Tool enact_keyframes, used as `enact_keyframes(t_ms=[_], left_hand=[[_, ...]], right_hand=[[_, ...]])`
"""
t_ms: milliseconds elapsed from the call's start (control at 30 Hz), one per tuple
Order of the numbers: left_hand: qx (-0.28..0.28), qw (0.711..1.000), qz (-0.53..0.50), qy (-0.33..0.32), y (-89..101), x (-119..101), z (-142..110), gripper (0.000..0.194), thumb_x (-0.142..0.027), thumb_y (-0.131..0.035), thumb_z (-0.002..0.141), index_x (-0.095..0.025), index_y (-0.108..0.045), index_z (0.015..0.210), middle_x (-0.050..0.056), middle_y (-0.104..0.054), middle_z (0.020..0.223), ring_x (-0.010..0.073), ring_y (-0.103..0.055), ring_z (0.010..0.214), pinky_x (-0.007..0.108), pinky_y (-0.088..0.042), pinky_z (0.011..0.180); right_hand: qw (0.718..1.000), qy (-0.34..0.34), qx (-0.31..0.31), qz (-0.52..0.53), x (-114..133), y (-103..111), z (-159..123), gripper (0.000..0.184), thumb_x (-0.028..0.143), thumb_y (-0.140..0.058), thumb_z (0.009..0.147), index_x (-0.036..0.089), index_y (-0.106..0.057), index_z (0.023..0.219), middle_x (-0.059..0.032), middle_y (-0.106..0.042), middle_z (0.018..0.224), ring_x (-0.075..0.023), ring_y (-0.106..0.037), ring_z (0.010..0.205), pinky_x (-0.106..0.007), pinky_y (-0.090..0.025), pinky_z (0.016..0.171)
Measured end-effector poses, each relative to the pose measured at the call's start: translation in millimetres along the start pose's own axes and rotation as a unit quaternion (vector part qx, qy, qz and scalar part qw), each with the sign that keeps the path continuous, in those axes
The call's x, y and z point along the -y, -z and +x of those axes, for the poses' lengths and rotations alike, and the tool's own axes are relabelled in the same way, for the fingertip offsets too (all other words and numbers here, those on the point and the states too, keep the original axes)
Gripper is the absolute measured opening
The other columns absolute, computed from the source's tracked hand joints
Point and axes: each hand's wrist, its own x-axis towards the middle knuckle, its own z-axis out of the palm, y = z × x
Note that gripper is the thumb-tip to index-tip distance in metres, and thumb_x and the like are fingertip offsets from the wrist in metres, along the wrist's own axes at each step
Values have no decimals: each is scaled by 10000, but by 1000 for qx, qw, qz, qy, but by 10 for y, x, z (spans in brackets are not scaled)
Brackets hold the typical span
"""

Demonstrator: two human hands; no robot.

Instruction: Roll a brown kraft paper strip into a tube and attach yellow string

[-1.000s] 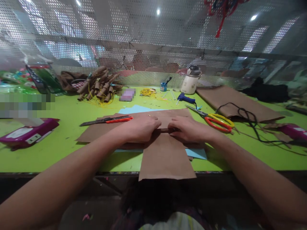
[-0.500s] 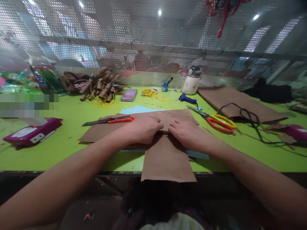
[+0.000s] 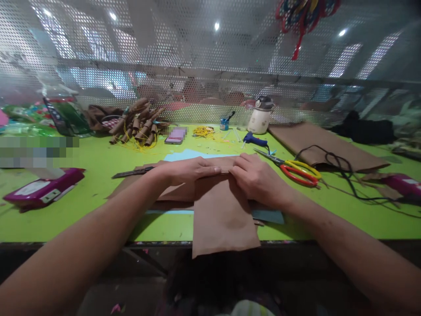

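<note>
A strip of brown kraft paper (image 3: 222, 215) lies in front of me, its lower end hanging past the table's front edge. My left hand (image 3: 186, 170) is closed on the strip's upper edge, fingers stretched along it and thumb near the middle. Curled fingers of my right hand (image 3: 258, 180) pinch the same edge just to the right. Below are more brown paper sheets (image 3: 123, 186) and light blue paper (image 3: 269, 216). The dark blade (image 3: 131, 172) of a cutting tool sticks out beyond my left wrist, which hides its handle.
Scissors (image 3: 281, 162) with red and yellow handles lie right, beside a blue glue gun (image 3: 255, 140) and black cord (image 3: 342, 163). Rolled paper tubes (image 3: 141, 125), a phone (image 3: 175, 136), a white bottle (image 3: 259, 119) and folded brown paper (image 3: 322, 140) stand behind. A purple device (image 3: 46, 188) sits left.
My left hand has flattened along the paper's edge, its forearm now covering the orange handle. My right hand has lifted and curled more. The strip's lower end has swung slightly left and tilted.
</note>
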Motion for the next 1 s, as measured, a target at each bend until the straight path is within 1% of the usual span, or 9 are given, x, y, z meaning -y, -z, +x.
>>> enact_keyframes(t_ms=[167,233,300,400,500,600,667,767,1000], left_hand=[[4,1000,-12,22,-14,18,14,428,-496,-420,874,-180,-668,1020,24,-665,1025,164,-549,882,233,-388,778],[10,999,-33,18,-19,23,19,413,-484,-434,871,-181,-667,1027,28,-668,1013,168,-557,873,243,-398,771],[16,999,-50,8,-23,18,17,390,-464,-448,868,-176,-667,1014,33,-668,986,168,-559,851,246,-405,747],[14,998,-55,-16,-34,-14,5,357,-437,-457,871,-162,-660,977,30,-652,928,155,-548,814,240,-404,712],[8,996,-62,-57,-52,-57,-6,339,-425,-434,891,-162,-642,937,12,-622,866,136,-530,782,232,-399,694],[3,995,-55,-85,-73,-75,-5,327,-416,-426,897,-163,-630,927,10,-607,851,129,-521,768,233,-397,691],[-9,995,-45,-88,-87,-70,0,326,-417,-432,892,-159,-628,931,16,-605,858,133,-518,769,239,-399,691],[-26,995,-44,-87,-104,-59,8,340,-426,-428,889,-154,-621,958,24,-604,870,142,-519,783,250,-403,695],[-54,996,26,-73,-111,-71,5,340,-442,-440,880,-145,-605,875,3,-570,761,118,-494,697,220,-374,611]], right_hand=[[999,-12,1,32,-17,-17,-4,166,113,-442,844,143,-558,729,-79,-555,792,-194,-436,771,-320,-339,666],[995,-31,-3,91,-38,-8,-1,150,128,-460,837,140,-584,754,-82,-567,803,-192,-459,782,-316,-356,675],[980,-61,-19,190,-65,16,4,108,177,-511,824,140,-613,814,-82,-585,836,-186,-491,800,-307,-381,695],[919,-158,-51,357,-111,62,11,161,280,-540,837,150,-629,869,-65,-612,851,-166,-530,779,-287,-407,699],[843,-253,-10,474,-157,77,10,341,413,-453,891,148,-616,753,-26,-583,707,-139,-502,662,-265,-384,614],[777,-257,82,569,-200,61,-5,473,514,-419,886,143,-549,622,9,-489,591,-106,-415,563,-251,-330,548],[745,-251,106,609,-225,56,-16,470,525,-444,871,141,-530,614,19,-466,586,-91,-385,546,-244,-312,537],[742,-252,95,613,-246,75,-23,406,482,-517,842,139,-537,625,22,-478,592,-84,-396,551,-234,-307,533],[783,-245,72,567,-205,123,-13,300,393,-556,824,130,-607,690,25,-502,547,-74,-398,501,-212,-290,478]])
